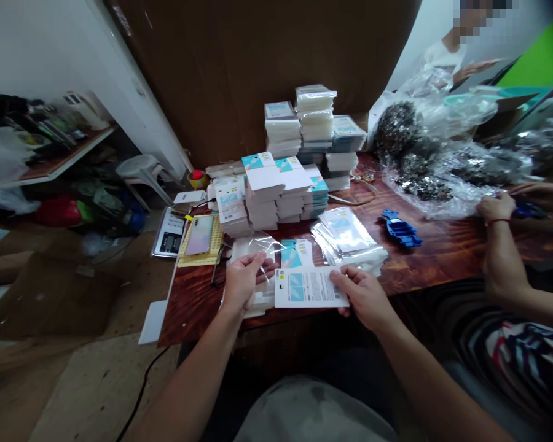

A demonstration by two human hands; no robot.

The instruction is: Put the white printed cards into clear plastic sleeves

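A printed white and blue card is pinched in my right hand, its printed side up. Clear plastic film, looking like a thin bag, is held between the thumb and fingers of my left hand, just left of the card. Beneath and behind the card, another blue and white card lies on the table. A pile of clear-wrapped cards rests behind my right hand. Tall stacks of cards stand farther back.
The dark red wooden table holds a phone on yellow sheets at left and a blue plastic part at right. Bags of shiny metal pieces lie at the back right. A co-worker's hand is at far right.
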